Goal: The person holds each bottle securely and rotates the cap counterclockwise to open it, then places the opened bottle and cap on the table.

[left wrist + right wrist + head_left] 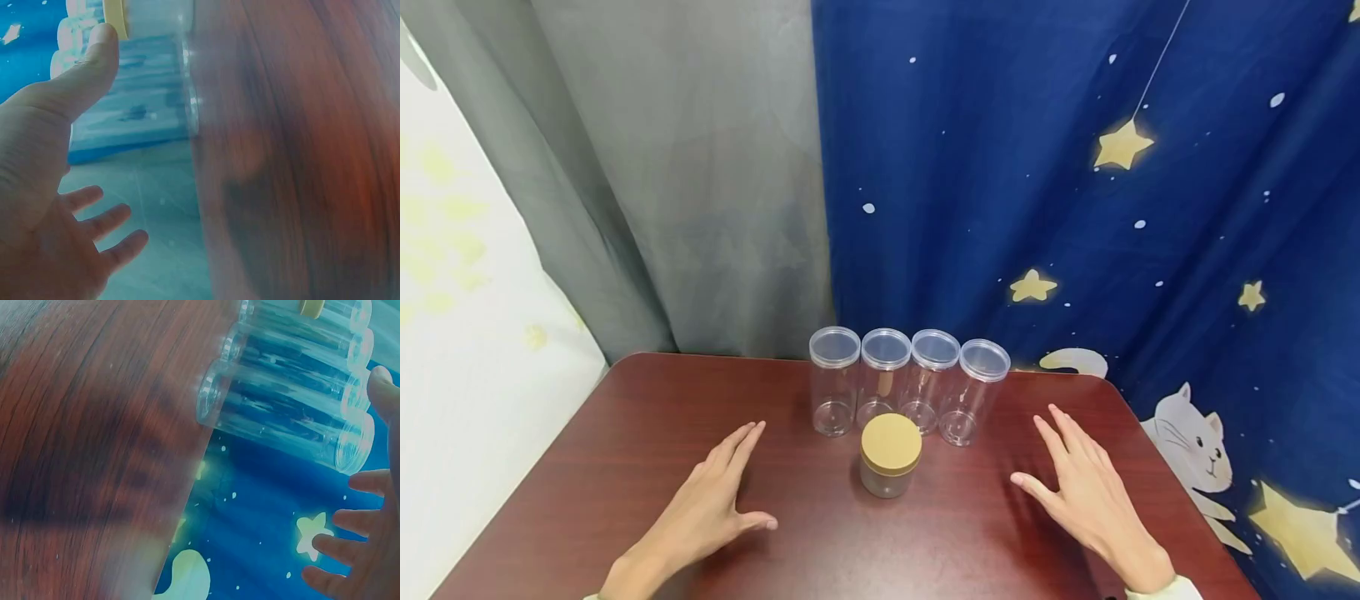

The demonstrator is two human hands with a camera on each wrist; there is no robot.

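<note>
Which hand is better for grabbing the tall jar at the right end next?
Probably the right hand: it's open and close beside that tall jar. The left hand is farther off, with the short gold-lidded jar in between.

Gray curtain (700, 183) beside blue curtain (970, 167)

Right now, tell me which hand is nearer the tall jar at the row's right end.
Right. The right hand is just to the right of the tall jar, not touching it; the left hand is well off to its left, past the gold-lidded jar.
</note>
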